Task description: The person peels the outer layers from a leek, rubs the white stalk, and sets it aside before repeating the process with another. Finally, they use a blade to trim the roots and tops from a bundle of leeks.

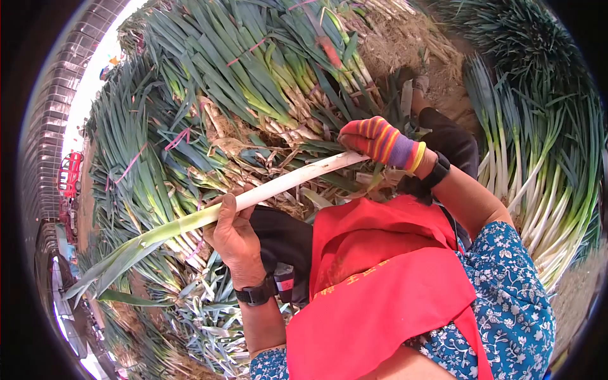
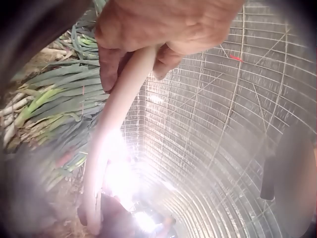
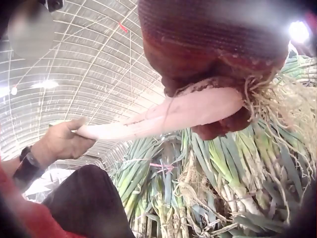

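Observation:
One long leek is held at a slant across the front of the body, its white shaft toward the right and its green leaves toward the lower left. My bare left hand grips it where white turns to green; in the left wrist view the fingers of that hand wrap the shaft. My right hand, in a striped glove, grips the root end. In the right wrist view the gloved hand closes round the leek's base, with stringy roots beside it.
Bundles of leeks tied with pink string lie piled in front and to the left. More leeks lie at the right. A red apron covers the lap, and dark trousers show at the knees. A ribbed arched roof stands overhead.

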Demonstrator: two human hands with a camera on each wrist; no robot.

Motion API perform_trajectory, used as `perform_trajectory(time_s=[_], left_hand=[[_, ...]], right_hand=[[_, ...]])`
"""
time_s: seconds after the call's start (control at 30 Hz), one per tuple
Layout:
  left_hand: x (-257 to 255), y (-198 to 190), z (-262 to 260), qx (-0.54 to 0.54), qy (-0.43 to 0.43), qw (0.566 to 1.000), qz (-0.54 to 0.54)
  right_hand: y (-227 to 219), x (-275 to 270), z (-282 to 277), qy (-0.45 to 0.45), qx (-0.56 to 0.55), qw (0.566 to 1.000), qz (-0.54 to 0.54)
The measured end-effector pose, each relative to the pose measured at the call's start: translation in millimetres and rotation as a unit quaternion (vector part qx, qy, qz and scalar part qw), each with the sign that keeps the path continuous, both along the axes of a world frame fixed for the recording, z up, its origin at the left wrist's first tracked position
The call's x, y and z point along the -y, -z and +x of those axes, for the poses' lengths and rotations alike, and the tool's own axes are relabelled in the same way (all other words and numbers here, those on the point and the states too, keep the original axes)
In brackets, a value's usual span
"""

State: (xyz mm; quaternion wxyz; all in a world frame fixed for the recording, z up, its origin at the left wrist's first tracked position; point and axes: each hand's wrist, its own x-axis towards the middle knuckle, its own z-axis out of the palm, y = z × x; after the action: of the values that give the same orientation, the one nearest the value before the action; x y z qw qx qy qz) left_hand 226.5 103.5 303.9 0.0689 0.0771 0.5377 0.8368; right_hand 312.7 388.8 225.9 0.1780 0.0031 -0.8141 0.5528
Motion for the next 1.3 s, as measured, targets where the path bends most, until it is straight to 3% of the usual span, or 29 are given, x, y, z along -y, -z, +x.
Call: perform_trajectory(time_s=[0.03,0.1,0.13,0.2,0.23,0.3,0.37,0.43,0.47,0.5,0.53,0.57,0.63,0.7,0.77,0.83,0.9,0.97,1.0,1.07,1.13,1.2,1.23,1.27,1.3], left_hand=[[0.3,0.8,0.0,-0.003,0.000,1.000,0.001],[-1.0,-3.3,2.5,-0.009,0.009,1.000,0.001],[-0.9,-4.5,4.0,-0.017,0.015,1.000,0.000],[2.4,-3.5,4.9,-0.032,0.020,0.999,-0.016],[5.3,-3.4,5.3,-0.048,0.023,0.998,-0.033],[13.7,-5.3,5.4,-0.059,0.013,0.997,-0.044],[22.9,-8.1,1.4,-0.101,0.003,0.994,-0.049],[28.3,-14.4,-1.2,-0.101,-0.010,0.994,-0.049],[27.9,-16.7,-2.3,-0.107,-0.022,0.993,-0.051],[26.9,-17.8,-2.9,-0.112,-0.030,0.992,-0.052],[23.7,-17.1,-2.9,-0.107,-0.032,0.992,-0.054],[18.8,-15.3,-2.0,-0.109,-0.027,0.992,-0.053],[8.5,-9.6,2.2,-0.097,-0.019,0.995,-0.027],[1.9,-5.3,5.3,-0.098,-0.015,0.995,-0.029],[2.7,-2.6,8.6,-0.103,0.001,0.994,-0.032],[7.7,-6.6,10.7,-0.083,-0.020,0.996,-0.014],[18.8,-8.2,8.0,-0.077,-0.032,0.996,-0.022],[28.2,-4.2,2.3,-0.086,-0.029,0.995,-0.037],[26.6,-1.0,0.3,-0.093,-0.027,0.995,-0.036],[14.7,5.8,-0.5,-0.099,-0.007,0.995,-0.024],[-8.2,10.6,7.4,-0.101,0.022,0.995,-0.012],[-34.1,13.7,18.4,-0.126,0.080,0.989,0.020],[-43.2,16.0,26.3,-0.080,0.053,0.995,-0.005],[-45.1,15.6,29.8,-0.049,0.066,0.996,0.014],[-43.9,14.8,32.6,-0.018,0.075,0.997,0.030]], right_hand=[[-4.1,0.1,-0.5,0.001,0.000,1.000,0.002],[-15.4,-2.6,2.4,0.032,-0.082,0.967,0.239],[-18.5,-4.5,5.1,0.034,-0.080,0.967,0.240],[-21.4,-8.7,9.6,0.022,-0.020,0.896,0.443],[-15.6,-14.0,12.3,0.022,-0.019,0.896,0.442],[13.0,-35.0,20.7,0.068,0.059,0.825,0.558],[57.9,-68.3,34.7,0.039,0.236,0.730,0.640],[68.1,-89.2,51.1,0.018,0.332,0.748,0.574],[74.4,-91.1,60.4,0.064,0.250,0.772,0.581],[68.7,-79.8,57.8,0.064,0.251,0.774,0.578],[53.4,-63.0,46.8,0.104,0.134,0.855,0.490],[34.1,-45.6,36.5,0.143,0.012,0.910,0.390],[-19.4,-3.0,28.1,0.095,-0.016,0.949,0.300],[-31.2,18.0,15.0,0.084,-0.104,0.923,0.362],[-5.4,10.4,5.2,0.077,-0.101,0.912,0.390],[26.9,-23.0,5.1,0.159,0.047,0.850,0.500],[59.3,-63.1,26.2,0.194,0.009,0.821,0.538],[74.7,-75.4,38.5,0.180,0.277,0.768,0.549],[77.6,-70.1,38.7,0.208,0.235,0.766,0.561],[1.8,-23.0,28.3,0.188,0.042,0.865,0.462],[-37.1,24.9,7.9,0.108,-0.067,0.924,0.361],[-41.7,76.2,-17.5,0.079,-0.127,0.912,0.382],[-34.7,97.3,-27.1,0.088,-0.143,0.888,0.427],[-40.3,106.9,-31.6,0.057,0.008,0.904,0.424],[-22.5,93.9,-44.0,0.027,-0.079,0.940,0.332]])
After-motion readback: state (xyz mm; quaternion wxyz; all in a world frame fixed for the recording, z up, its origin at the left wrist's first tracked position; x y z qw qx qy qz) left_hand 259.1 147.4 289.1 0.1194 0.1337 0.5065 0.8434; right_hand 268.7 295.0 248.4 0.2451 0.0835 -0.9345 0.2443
